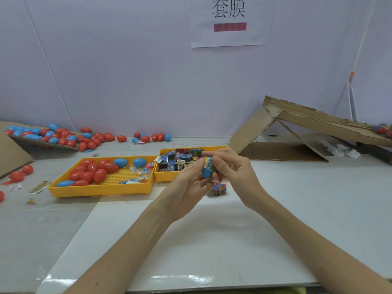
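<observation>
Holding blue egg (206,172), tray (165,176) behind, ramp (250,129) rt

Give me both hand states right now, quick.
Left hand: closed, holding the blue egg by its lower end.
Right hand: closed, gripping the printed wrapper around the egg's upper part.
</observation>
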Demonstrator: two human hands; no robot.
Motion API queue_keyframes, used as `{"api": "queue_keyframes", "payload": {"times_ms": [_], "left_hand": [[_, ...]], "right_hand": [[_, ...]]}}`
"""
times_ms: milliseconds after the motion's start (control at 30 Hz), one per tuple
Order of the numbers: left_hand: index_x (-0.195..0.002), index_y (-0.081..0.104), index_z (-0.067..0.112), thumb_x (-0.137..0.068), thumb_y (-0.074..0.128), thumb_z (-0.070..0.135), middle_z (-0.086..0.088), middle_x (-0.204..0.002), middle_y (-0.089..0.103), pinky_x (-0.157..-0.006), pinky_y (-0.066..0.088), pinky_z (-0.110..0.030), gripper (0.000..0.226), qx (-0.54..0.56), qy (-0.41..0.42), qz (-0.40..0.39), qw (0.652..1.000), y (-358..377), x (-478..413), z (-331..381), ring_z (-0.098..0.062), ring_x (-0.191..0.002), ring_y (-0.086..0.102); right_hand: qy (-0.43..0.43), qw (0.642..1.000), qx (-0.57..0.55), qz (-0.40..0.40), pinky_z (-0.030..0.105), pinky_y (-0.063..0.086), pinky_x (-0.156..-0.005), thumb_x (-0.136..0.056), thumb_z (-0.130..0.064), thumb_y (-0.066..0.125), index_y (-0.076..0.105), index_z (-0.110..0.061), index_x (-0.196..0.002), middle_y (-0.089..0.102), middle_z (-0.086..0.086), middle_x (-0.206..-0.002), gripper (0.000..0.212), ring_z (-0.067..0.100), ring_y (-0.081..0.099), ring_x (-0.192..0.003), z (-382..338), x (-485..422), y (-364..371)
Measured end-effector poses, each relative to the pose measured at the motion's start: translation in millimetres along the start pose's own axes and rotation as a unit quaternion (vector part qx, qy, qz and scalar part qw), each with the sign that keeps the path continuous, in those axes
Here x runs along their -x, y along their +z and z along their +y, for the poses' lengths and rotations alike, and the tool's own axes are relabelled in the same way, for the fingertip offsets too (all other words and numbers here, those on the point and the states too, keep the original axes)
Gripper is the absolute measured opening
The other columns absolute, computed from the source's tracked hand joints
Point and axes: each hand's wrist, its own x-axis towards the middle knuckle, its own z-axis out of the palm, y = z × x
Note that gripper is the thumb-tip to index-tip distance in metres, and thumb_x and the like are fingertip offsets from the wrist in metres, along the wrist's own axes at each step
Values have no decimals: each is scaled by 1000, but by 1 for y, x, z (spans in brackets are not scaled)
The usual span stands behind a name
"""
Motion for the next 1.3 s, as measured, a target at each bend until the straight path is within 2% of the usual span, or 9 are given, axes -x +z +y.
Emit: {"api": "queue_keyframes", "payload": {"times_ms": [133, 300, 433, 633, 733, 900, 967, 1100, 1300], "left_hand": [[-140, 57, 9, -102, 40, 45, -8, -144, 59, -108, 42, -35, 55, -39, -15, -6, 999, -1, 0, 4, -26, -132, 55], [-135, 60, 14, -104, 30, 47, -10, -143, 60, -105, 34, -44, 54, -49, -36, 4, 998, 1, -2, 2, -24, -117, 55], [-129, 62, 16, -95, 42, 55, -13, -126, 63, -99, 46, -39, 55, -59, -27, 16, 998, 3, -1, 5, -21, -104, 62], [-130, 60, 11, -97, 45, 45, -13, -133, 66, -95, 52, -36, 50, -78, -12, -9, 997, 8, 2, 5, -23, -120, 65], [-126, 63, 14, -95, 46, 49, -8, -129, 69, -92, 54, -35, 49, -82, -22, 2, 996, 8, 1, 4, -24, -118, 67], [-124, 64, 13, -95, 46, 54, -11, -119, 74, -87, 53, -32, 54, -97, -38, 66, 992, 3, -2, 3, -25, -111, 71], [-127, 60, 12, -100, 42, 53, -13, -115, 75, -78, 58, -27, 51, -79, -41, 91, 992, 0, -3, 4, -26, -106, 73], [-126, 56, 12, -107, 36, 46, -17, -111, 75, -71, 62, -28, 44, -12, -13, 138, 990, -6, -4, 9, -26, -97, 76], [-109, 62, 9, -109, 36, 34, -14, -91, 78, -62, 60, -28, 36, 2, 18, 215, 977, -14, -7, 10, -22, -75, 77]], "right_hand": [[18, 999, -36, -12, 43, 60, -82, -84, -27, 70, 73, -19, -119, 66, 13, -108, 35, 27, 70, -93, 1, 0, -1], [-6, 999, -19, 27, 30, 57, -86, -82, -27, 74, 77, -13, -104, 70, -1, -116, 27, 18, 69, -106, 3, -1, -4], [13, 999, -46, 25, 24, 56, -78, -80, -26, 77, 75, -11, -96, 76, 5, -105, 22, 18, 72, -98, 0, -1, -4], [28, 993, -98, 57, 42, 61, -72, -76, -27, 78, 75, -22, -78, 72, 20, -93, 6, 34, 72, -87, -4, -1, -3], [13, 995, -76, 60, 35, 59, -73, -79, -28, 77, 73, -23, -78, 71, 7, -86, 6, 24, 70, -87, 0, -1, -2], [-7, 995, 101, -23, 24, 55, -78, -88, -18, 77, 73, -23, -112, 70, -5, -99, 25, 11, 65, -95, 0, -6, -16], [-21, 986, 161, -42, 21, 52, -76, -86, -15, 79, 76, -24, -106, 73, -10, -96, 22, 9, 65, -93, -1, -8, -21], [69, 996, -49, 38, 23, 56, -74, -81, -13, 79, 73, -14, -99, 77, 0, -91, 19, 15, 73, -86, -11, -19, -28], [283, 932, -221, 49, 24, 60, -73, -94, -16, 67, 62, 0, -123, 75, 13, -103, 33, 20, 75, -91, -5, -71, -35]]}}
